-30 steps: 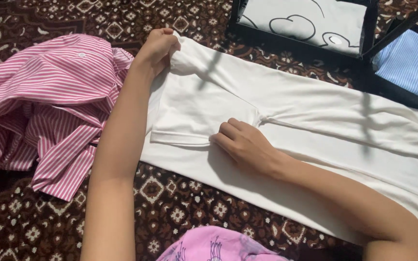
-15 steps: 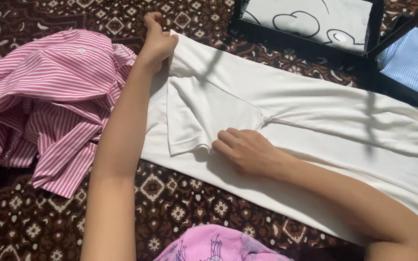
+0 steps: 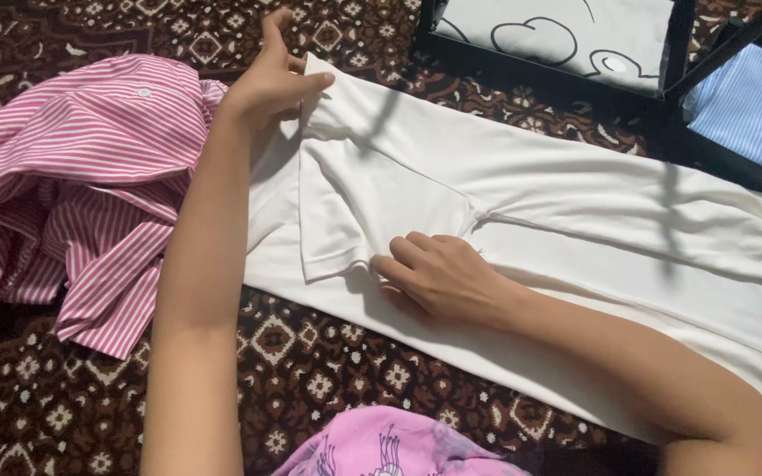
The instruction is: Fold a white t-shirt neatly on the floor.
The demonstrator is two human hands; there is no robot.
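White shirt [image 3: 575, 220] lies flat on the patterned carpet [image 3: 328, 370], long axis running left to right across our view, body folded lengthwise. Short sleeve [image 3: 354, 203] is folded in over the body at the left end. Our left hand [image 3: 271, 79] sits at the shirt's top-left corner, thumb and fingers pinching the fabric edge, index finger sticking up. Our right hand [image 3: 438, 273] lies palm down on the shirt, fingers loosely curled, fingertips pressing at the sleeve hem; holding nothing. Pink striped shirt [image 3: 81, 185] is crumpled just left of the white one, touching our left forearm. Black frame [image 3: 672, 53] stands top right with a blue striped cloth [image 3: 751, 110] beside it. Pink fabric [image 3: 390, 445] at bottom edge.
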